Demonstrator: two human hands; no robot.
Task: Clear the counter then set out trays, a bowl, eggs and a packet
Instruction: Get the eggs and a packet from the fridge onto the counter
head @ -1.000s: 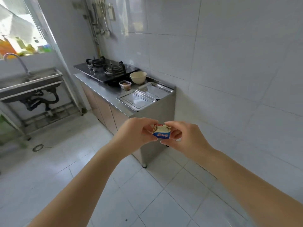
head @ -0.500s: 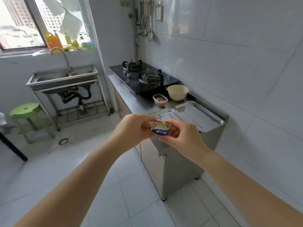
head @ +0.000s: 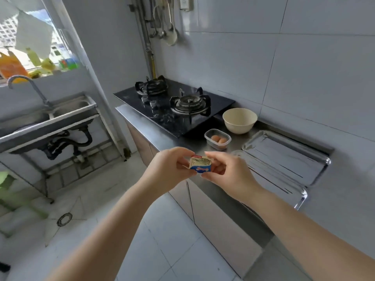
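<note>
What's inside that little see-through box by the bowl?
The clear box holds brown eggs; two show through its open top. Whether more lie beneath them cannot be seen.

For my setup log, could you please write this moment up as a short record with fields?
held item: small packet, pinched between left hand and right hand, in the air at the counter's front edge
counter: steel, along the tiled wall
trays: two steel trays, side by side at the near end
bowl: cream bowl, upright, beside the hob
eggs: brown eggs in a clear tub, in front of the bowl
still to place: the packet
</note>
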